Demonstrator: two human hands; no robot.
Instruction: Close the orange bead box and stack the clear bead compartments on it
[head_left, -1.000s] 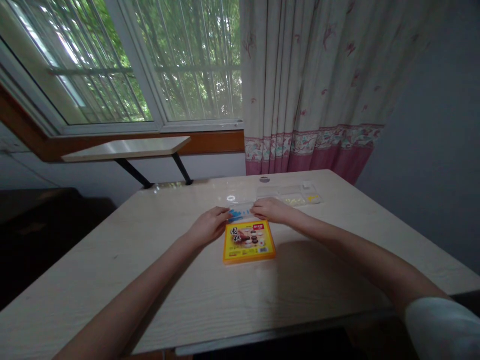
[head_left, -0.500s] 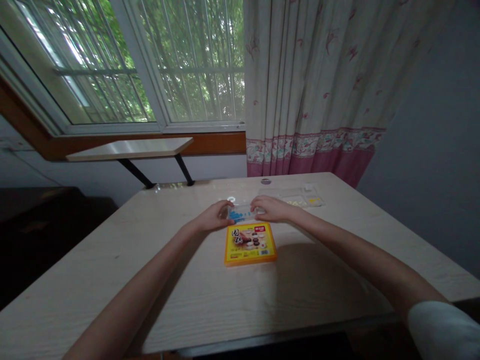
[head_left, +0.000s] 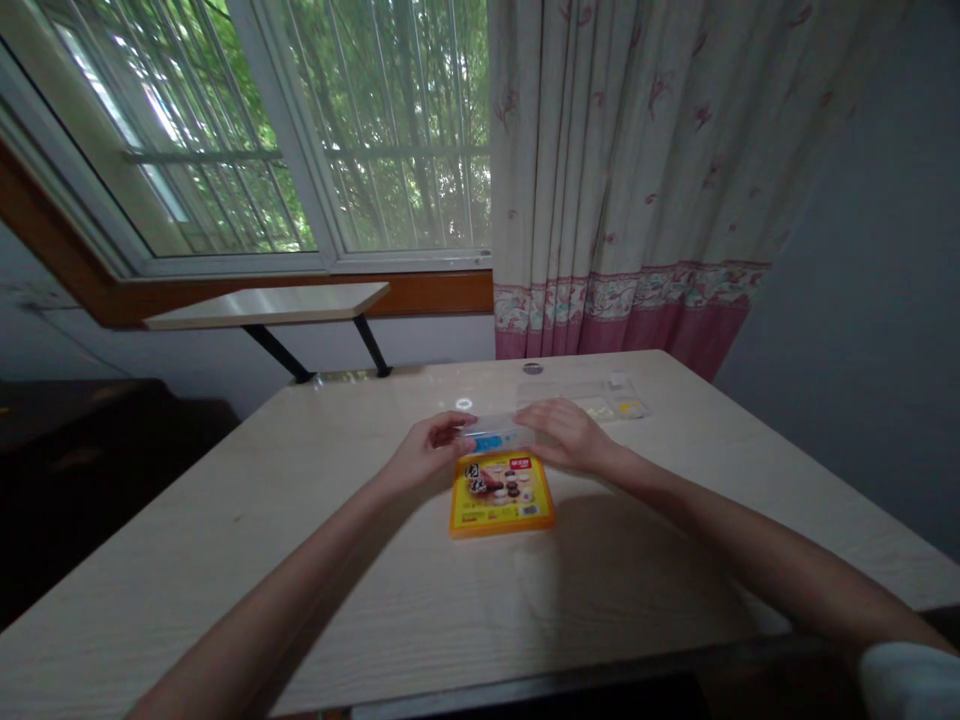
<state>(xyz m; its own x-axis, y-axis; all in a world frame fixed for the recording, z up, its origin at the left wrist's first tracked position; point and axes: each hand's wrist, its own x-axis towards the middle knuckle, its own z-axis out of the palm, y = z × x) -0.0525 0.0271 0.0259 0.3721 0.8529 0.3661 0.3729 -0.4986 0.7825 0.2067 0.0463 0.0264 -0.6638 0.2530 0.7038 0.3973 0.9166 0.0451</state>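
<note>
Between my two hands is a small clear plastic box with small blue pieces inside. My left hand is closed on its left end, thumb in front and fingers behind. At the opposite end, my right hand grips it, fingers curled over the top. The box is just behind a yellow-orange flat game box printed with black and white round stones; I cannot tell whether they touch.
A clear compartment tray with pale and yellow pieces lies at the back right of the table. Behind the clear box is a small white ring. A raised shelf stands at the back left, below the window; a curtain hangs behind.
The blue pieces look bunched closer together, and more of the box's clear upper part shows. My right hand has moved slightly right and toward me. The whole view has shifted a little.
</note>
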